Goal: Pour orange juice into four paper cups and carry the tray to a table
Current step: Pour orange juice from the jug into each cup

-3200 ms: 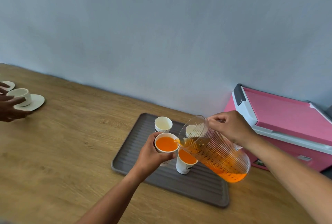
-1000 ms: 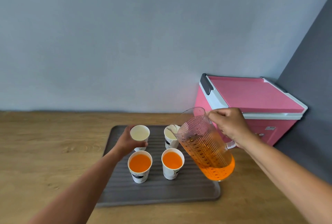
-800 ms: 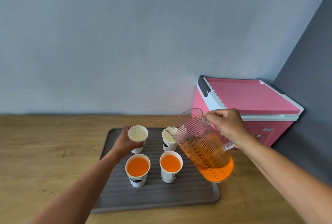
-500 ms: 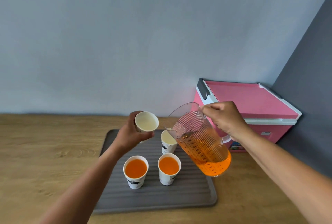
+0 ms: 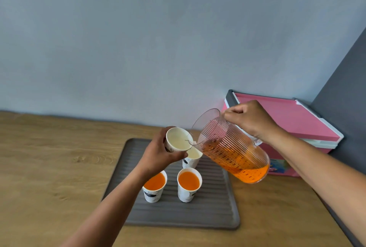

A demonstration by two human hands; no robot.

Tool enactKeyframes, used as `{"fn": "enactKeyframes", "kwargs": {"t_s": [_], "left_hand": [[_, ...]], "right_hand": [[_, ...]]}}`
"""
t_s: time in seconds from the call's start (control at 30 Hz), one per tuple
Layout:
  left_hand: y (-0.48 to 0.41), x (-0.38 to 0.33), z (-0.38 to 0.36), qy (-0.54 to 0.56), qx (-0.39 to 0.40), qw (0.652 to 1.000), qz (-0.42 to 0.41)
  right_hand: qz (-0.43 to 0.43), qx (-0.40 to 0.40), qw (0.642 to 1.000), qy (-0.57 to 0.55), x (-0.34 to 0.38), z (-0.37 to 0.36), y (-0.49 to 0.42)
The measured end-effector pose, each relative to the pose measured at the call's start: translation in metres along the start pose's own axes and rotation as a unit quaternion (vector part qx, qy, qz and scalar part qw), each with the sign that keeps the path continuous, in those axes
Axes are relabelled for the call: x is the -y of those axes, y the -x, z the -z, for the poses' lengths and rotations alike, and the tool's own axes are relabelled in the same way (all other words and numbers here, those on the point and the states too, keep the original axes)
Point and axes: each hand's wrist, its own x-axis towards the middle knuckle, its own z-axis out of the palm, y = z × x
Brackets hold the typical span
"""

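Tilting the jug (image 5: 231,151), right hand (image 5: 250,120) grips it; left hand (image 5: 158,157) holds an empty cup (image 5: 178,141); markings (image 5: 227,157) seemingly illegible.

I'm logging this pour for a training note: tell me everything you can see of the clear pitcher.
The pitcher is clear, ribbed and plastic-looking, with dark measuring marks down its side. Roughly its lower half holds orange juice. It hangs in the air, tilted left, spout at the rim of the empty paper cup that the left hand holds. The right hand grips its handle. No stream shows.
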Motion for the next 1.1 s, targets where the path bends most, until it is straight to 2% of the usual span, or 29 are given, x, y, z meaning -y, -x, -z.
{"fn": "enactKeyframes", "kwargs": {"t_s": [0.37, 0.7, 1.1], "left_hand": [[0.013, 0.007, -0.010, -0.032, -0.020, 0.999, 0.010], [0.016, 0.009, -0.016, -0.033, -0.027, 0.999, 0.013], [0.019, 0.008, -0.021, -0.033, -0.030, 0.999, 0.015]], "right_hand": [[0.025, 0.047, 0.996, 0.076, -0.001, 0.001, -0.002], [0.027, 0.079, 0.993, 0.089, 0.005, 0.004, -0.001], [0.050, 0.082, 0.990, 0.104, 0.003, 0.004, -0.003]]}}
